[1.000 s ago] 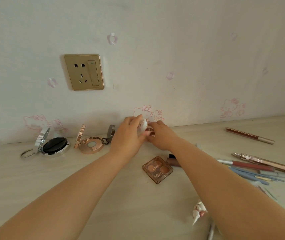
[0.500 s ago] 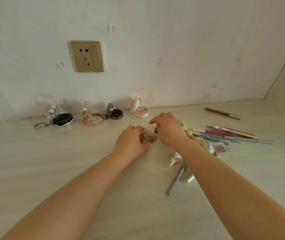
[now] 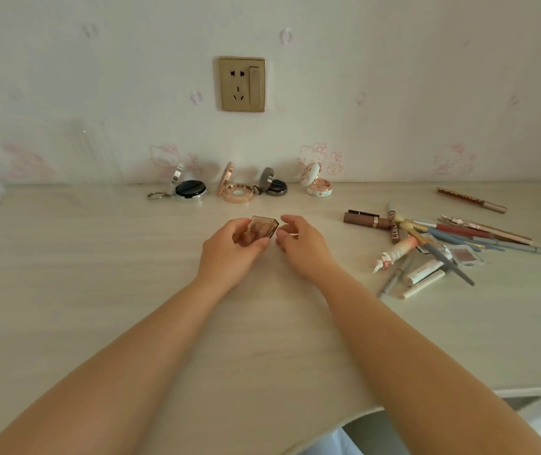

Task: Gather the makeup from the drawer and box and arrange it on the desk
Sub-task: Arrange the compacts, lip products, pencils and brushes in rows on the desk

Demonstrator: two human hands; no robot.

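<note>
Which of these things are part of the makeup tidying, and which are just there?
Part of the job:
- brown palette, held in left hand
- four open compacts along the wall
- pile of pencils and tubes
- right hand, holding nothing

Just there:
- wall socket
- desk

Four open round compacts [image 3: 242,190] by the wall, one square brown palette [image 3: 257,232], one wall socket [image 3: 242,84], two hands (pencil pile's too tangled to count).
</note>
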